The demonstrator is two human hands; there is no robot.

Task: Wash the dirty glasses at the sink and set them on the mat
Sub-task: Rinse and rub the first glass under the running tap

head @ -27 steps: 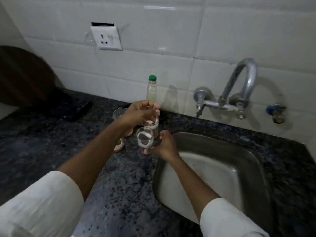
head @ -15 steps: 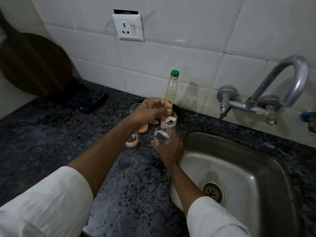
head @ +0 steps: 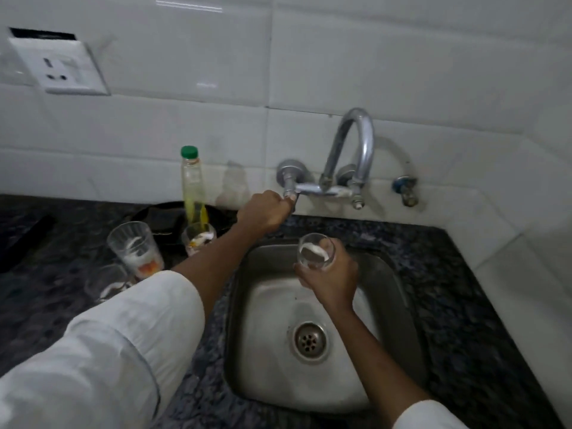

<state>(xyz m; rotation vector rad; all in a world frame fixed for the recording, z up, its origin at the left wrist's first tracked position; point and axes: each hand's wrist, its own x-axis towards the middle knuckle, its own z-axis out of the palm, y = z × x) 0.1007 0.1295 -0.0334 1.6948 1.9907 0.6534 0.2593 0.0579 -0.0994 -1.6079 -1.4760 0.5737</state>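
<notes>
Gripping the left tap handle [head: 289, 193] of the wall faucet [head: 346, 162], the left hand [head: 266, 212] is curled closed around it, fingers wrapped under the knob. The right hand [head: 329, 278] is closed on 1 small clear glass [head: 315, 252], held upright over the back half of the steel sink [head: 399, 305], below the curved spout; a white film clings inside the glass. No water shows at the spout.

On the dark speckled counter [head: 46, 289] left of the sink stand 3 more dirty glasses. 1 tall ribbed glass [head: 134, 249] holds white and orange residue at its bottom. 1 short glass [head: 198, 238] sits just in front of the bottle, smeared white and yellow. 1 low glass [head: 106, 281] stands nearest the camera, partly hidden by the white left sleeve [head: 123, 335]; its contents look whitish, though the blur makes that hard to confirm.

1 clear bottle [head: 192, 187] with a green cap holds yellow liquid and stands against the white tiled wall. Behind the glasses lies 1 dark round mat [head: 161, 215], apart from the glass in hand. 1 white wall socket [head: 58, 69] sits at upper left, and 1 small separate tap [head: 405, 188] is mounted right of the faucet. The drain [head: 309, 340] lies at the sink's middle.
</notes>
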